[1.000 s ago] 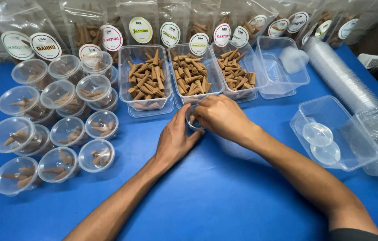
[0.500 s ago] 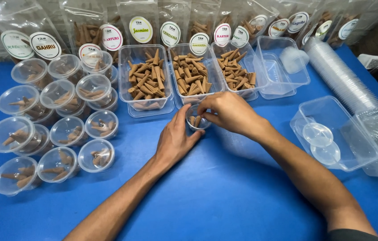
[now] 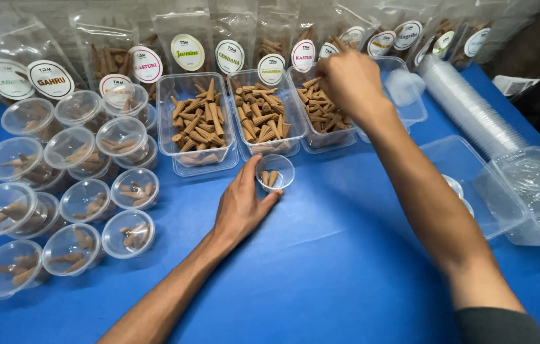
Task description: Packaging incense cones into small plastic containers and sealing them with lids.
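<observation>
Left hand (image 3: pixel 239 205) is lying flat-ish on the blue tabletop (image 3: pixel 321 267), fingers loosely curled against the near-left side of a small clear cup (image 3: pixel 275 172), thumb touching its near rim. So it's cradling the cup, not pinching it. The cup sits upright on the tabletop just in front of the middle tray, with a few brown incense cones in it.

Right hand (image 3: pixel 350 81) is stretched out to the far side, down in the right tray of cones (image 3: pixel 324 118). Its fingers are bunched together over the cones, but I honestly can't tell if it has one pinched or not, since the fingertips are hidden behind the hand.

There are two more clear trays of the same brown cones next to it: the middle tray (image 3: pixel 262 118) and the left tray (image 3: pixel 195 124). On the left, a bunch of lidded round cups (image 3: pixel 79 191) already have cones inside. Along the far edge stands a row of clear pouches (image 3: pixel 187 38) with oval labels. On the right there's an empty clear container (image 3: pixel 474 185) and a long stack of plastic lids (image 3: pixel 474 108).
</observation>
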